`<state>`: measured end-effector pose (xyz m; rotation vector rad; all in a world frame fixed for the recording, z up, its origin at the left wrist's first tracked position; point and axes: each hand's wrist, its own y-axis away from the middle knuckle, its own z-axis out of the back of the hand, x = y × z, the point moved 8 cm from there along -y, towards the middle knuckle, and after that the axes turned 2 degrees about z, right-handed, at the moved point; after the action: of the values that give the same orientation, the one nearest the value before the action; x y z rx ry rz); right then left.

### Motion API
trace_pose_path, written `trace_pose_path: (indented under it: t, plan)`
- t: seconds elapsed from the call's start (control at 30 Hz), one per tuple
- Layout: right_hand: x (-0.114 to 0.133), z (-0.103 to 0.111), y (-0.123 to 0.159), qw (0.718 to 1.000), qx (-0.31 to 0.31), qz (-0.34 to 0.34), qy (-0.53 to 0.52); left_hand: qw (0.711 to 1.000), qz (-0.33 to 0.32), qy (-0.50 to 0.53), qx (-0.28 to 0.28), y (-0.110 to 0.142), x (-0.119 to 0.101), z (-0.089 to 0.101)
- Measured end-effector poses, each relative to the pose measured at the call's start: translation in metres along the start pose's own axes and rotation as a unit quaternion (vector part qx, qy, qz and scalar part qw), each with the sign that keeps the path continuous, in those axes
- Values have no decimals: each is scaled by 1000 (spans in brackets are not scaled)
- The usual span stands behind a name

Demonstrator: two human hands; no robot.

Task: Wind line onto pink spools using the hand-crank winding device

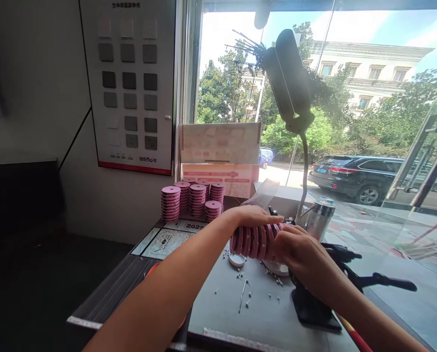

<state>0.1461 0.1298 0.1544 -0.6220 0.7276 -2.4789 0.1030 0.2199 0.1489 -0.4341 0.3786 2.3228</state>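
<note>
Forearms reaching inward, I hold a sideways stack of pink discs above the table, right hand curled around its right end, left hand over its top, left grip unclear.

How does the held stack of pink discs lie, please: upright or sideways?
Sideways: the pink discs stand on edge, left hand over them, right hand at one end.

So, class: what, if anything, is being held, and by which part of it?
A sideways stack of pink discs: the right grip is closed at its right end; the left grip, partly hidden, lies along its top.
</note>
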Motion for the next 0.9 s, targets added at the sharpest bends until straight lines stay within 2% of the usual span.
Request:
trace_pose_path:
  t: [0.1,0.17,0.23,0.27,0.3,0.33,0.4,0.43,0.5,0.57,0.67,0.73,0.83,0.9]
  plan:
    - [2,2,-1,1000,-14,5,19,1000,0,-10,0,0,-1,0]
    - [6,4,5,997,-55,21,53,1000,1,-21,-3,1,-1,2]
    - [11,-4,19,991,-97,49,72,999,0,-33,-4,2,-2,3]
    - [12,-15,27,991,-101,58,69,999,-1,-39,-3,2,-3,3]
    - [12,-32,36,994,-76,61,46,999,-3,-43,-1,2,-3,3]
    - [8,-55,43,999,-17,44,23,999,-3,-47,0,2,-4,3]
    - [-11,-105,61,990,123,-67,28,999,-3,-51,3,2,-3,2]
    - [-18,-122,68,981,160,-105,36,999,-2,-52,3,1,-3,2]
    - [-26,-143,75,968,197,-147,54,999,-3,-53,3,0,-2,1]
    - [-27,-153,73,966,205,-144,58,999,-4,-53,3,0,-2,1]
    - [-26,-155,69,969,202,-134,56,999,-3,-52,3,0,-2,1]
    - [-26,-146,68,969,194,-139,61,999,-1,-52,2,0,-2,1]
    - [-15,-111,58,978,165,-129,12,999,-2,-51,3,1,-2,1]
    - [2,-74,41,980,108,-94,-139,999,-1,-48,1,0,-2,1]
